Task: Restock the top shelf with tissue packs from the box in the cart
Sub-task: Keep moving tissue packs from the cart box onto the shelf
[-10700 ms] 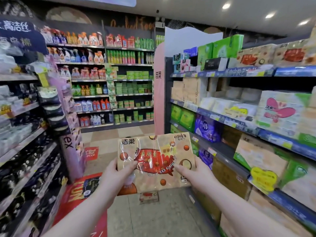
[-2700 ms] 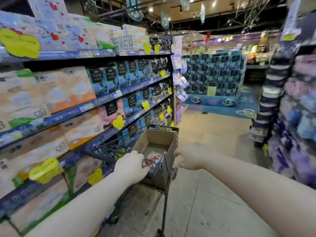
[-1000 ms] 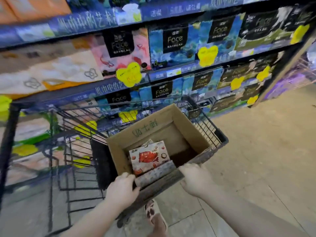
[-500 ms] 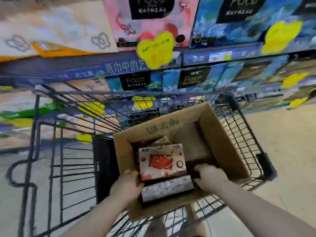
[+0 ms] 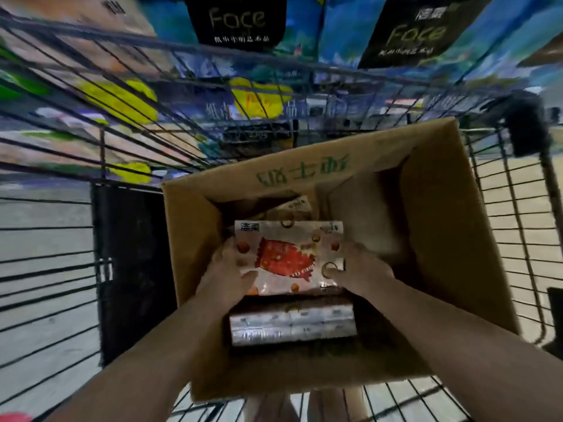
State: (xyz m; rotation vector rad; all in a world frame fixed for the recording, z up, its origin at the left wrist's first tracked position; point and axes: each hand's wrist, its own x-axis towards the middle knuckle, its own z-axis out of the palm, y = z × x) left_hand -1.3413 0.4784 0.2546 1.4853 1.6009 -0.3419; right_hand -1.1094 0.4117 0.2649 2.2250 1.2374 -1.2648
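Observation:
An open cardboard box sits in a black wire cart. Inside it lies a tissue pack with a red picture on a pale wrapper. My left hand grips the pack's left edge, thumb on top. My right hand grips its right edge, thumb on the lower right corner. A second pack with a shiny wrapper lies just below, nearer to me. Part of another pack shows behind the held one. The top shelf is out of view.
Beyond the cart stands shelving with blue and black "Face" tissue packs and yellow price tags. A black panel closes the cart's section left of the box. Pale floor shows through the wires on both sides.
The view has dropped closer over the box. Both hands left the box's near rim, reached inside and closed on the red-printed pack's two edges.

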